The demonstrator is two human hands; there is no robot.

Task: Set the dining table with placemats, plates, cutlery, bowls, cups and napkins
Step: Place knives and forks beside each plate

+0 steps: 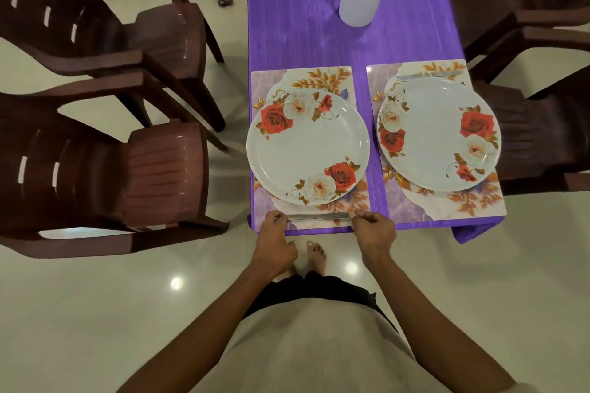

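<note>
Low in the frame's centre, the left hand and right hand each pinch one end of a knife lying on the placemat, just below the plate

Both hands are holding a table knife at the near table edge.

The left hand and right hand are pinching opposite ends of a slim silver metal knife lying across the near floral rectangular placemat, just beside the round white rose-patterned plate, on the purple tablecloth.
</note>
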